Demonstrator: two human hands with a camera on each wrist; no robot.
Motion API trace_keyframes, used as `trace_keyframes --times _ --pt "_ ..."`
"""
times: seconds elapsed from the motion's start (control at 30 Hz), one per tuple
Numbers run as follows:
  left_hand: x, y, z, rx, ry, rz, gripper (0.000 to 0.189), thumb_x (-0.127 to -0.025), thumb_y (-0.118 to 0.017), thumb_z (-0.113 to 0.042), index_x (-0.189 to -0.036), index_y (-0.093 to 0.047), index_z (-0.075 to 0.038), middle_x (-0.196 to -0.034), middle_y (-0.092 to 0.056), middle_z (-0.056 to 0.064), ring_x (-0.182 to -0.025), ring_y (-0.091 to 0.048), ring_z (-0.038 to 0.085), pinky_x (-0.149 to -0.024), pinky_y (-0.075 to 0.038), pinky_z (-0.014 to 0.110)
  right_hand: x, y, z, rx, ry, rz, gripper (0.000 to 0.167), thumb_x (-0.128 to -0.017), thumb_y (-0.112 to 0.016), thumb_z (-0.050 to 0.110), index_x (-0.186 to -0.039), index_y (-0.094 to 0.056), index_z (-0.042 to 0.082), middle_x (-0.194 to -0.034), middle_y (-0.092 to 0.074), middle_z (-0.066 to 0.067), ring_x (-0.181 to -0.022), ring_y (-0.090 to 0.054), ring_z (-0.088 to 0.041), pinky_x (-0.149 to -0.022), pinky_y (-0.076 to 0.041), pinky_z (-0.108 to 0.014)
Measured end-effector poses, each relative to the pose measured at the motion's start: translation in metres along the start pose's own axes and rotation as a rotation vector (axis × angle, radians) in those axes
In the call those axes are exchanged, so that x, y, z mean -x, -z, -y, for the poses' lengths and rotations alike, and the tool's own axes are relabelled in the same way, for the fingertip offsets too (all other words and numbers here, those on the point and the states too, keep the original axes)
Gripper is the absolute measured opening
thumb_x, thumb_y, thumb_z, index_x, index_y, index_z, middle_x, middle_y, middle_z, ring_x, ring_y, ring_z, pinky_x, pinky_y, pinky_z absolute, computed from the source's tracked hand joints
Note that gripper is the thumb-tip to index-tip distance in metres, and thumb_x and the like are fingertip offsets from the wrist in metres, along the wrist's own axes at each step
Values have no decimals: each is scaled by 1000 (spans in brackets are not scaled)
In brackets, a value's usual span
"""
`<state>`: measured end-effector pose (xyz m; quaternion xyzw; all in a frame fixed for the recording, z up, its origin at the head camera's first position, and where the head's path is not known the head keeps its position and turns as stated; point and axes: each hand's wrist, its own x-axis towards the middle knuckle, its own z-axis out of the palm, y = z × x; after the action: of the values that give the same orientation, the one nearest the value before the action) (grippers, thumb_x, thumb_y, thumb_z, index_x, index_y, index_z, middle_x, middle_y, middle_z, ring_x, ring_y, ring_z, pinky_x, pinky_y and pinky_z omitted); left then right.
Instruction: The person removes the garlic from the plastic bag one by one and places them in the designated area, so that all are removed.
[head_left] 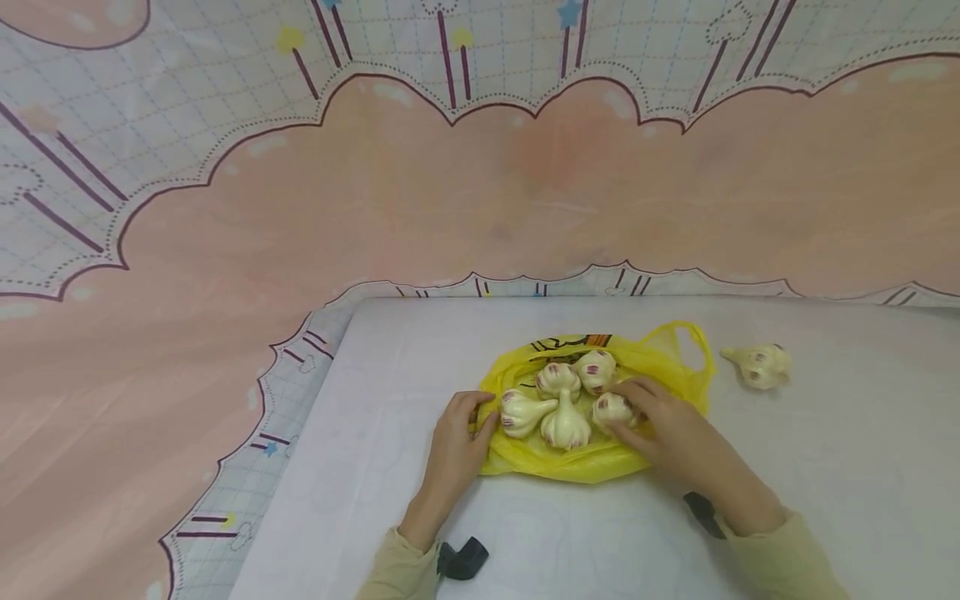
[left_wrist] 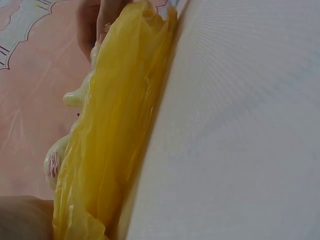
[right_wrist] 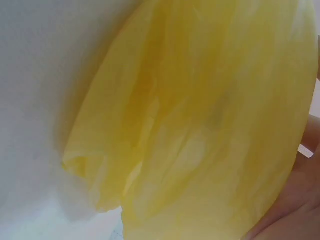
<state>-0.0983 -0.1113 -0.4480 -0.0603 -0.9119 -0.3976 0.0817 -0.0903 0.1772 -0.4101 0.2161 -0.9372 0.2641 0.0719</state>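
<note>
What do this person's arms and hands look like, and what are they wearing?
The bare left hand and bare right hand wear no gloves. Plain light-beige fabric sleeves cover the forearms. A small, angular black piece shows beside each cuff.

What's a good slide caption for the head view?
Left fingers holding a yellow bag, right fingers gripping one garlic bulb of five inside; a sixth bulb outside.

White table (head_left: pixel 337 467), yellow plastic bag (head_left: pixel 581 468), garlic bulb (head_left: pixel 763 367) beside it
</note>
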Motion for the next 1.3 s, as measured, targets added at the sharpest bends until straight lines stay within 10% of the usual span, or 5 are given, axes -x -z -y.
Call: trace_keyframes --times 1.3 --pt "0 -1 2 -16 -5 -1 24 -94 -69 -13 -117 -68 -6 -117 -63 7 -95 -60 17 -82 -53 34 4 27 -11 37 184 -239 50 -77 -83 13 -123 -64 6 -120 -63 -6 -88 -60 -12 -72 -55 -31"
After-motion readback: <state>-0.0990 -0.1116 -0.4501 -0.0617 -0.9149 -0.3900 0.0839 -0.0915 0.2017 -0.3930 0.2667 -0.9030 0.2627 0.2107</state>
